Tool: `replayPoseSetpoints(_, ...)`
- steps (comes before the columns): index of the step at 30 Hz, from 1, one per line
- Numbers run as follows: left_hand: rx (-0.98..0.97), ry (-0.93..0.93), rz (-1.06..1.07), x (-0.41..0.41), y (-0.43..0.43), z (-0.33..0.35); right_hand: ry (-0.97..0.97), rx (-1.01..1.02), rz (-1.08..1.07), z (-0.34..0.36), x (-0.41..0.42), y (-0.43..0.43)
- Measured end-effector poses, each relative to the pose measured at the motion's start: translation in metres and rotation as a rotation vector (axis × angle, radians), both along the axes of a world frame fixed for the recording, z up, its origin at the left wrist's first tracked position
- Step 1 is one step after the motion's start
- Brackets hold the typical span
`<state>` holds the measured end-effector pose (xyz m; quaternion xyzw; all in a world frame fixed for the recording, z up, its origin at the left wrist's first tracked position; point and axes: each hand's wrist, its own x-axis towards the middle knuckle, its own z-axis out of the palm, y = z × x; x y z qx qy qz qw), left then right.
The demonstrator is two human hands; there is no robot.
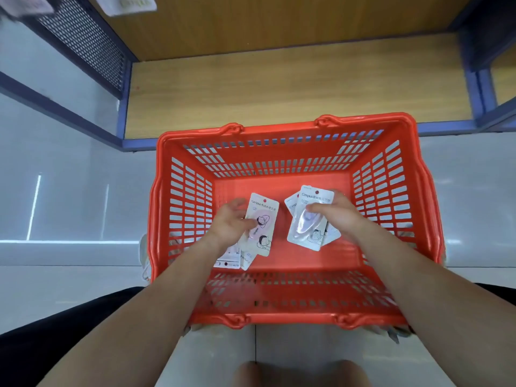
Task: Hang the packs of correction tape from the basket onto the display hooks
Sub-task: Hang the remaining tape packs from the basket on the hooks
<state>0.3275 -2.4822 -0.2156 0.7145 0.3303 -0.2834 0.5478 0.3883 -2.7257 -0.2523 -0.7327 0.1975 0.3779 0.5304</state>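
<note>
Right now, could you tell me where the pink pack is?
Head view: inside the red basket, left of centre, the pink pack is held by the left hand.

Wooden shelf board (293, 88) at 12 o'clock, edged by a blue frame (479, 93) toward 2 o'clock; dark perforated panel (83, 37) at 10 o'clock; glossy grey floor tiles (69, 205) at 9 o'clock.

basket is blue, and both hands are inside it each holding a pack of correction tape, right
No: the basket is red, not blue, as the head view shows. The left hand and right hand are inside it, each holding a pack of correction tape.
</note>
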Motion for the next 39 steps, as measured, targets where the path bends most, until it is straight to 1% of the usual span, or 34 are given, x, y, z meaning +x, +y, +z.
replayPoseSetpoints(2,-0.086,-0.033,0.061,0.002,0.002,0.020,-0.029,0.017,0.015,0.015,0.000,-0.001)
replayPoseSetpoints(6,-0.203,-0.098,0.102,0.006,0.004,0.072,-0.101,0.073,0.037,0.056,-0.002,-0.002)
replayPoseSetpoints(10,-0.310,-0.232,0.148,0.001,-0.005,0.124,-0.151,0.233,0.022,0.116,-0.009,0.008)
replayPoseSetpoints(12,-0.299,-0.308,0.136,-0.003,-0.010,0.150,-0.194,0.326,-0.012,0.148,-0.013,0.016)
replayPoseSetpoints(14,-0.205,-0.398,0.095,-0.008,-0.013,0.175,-0.272,0.387,-0.057,0.178,-0.015,0.021)
replayPoseSetpoints(17,-0.056,-0.517,0.094,-0.020,-0.018,0.214,-0.383,0.381,-0.057,0.221,-0.021,0.022)
replayPoseSetpoints(20,-0.021,-0.588,0.074,-0.028,-0.028,0.246,-0.471,0.329,-0.001,0.255,-0.030,0.023)
replayPoseSetpoints(23,-0.051,-0.642,0.016,-0.031,-0.041,0.274,-0.550,0.264,0.020,0.287,-0.038,0.026)
replayPoseSetpoints(26,-0.054,-0.694,0.018,-0.032,-0.046,0.300,-0.568,0.244,0.008,0.316,-0.042,0.028)
replayPoseSetpoints(32,-0.078,-0.734,0.122,-0.035,-0.039,0.313,-0.499,0.459,0.113,0.341,-0.054,0.019)
replayPoseSetpoints(35,-0.112,-0.755,0.145,-0.035,-0.043,0.311,-0.508,0.470,0.056,0.335,-0.059,0.020)
replayPoseSetpoints(39,-0.145,-0.801,0.149,-0.029,-0.049,0.314,-0.560,0.470,-0.090,0.335,-0.054,0.027)
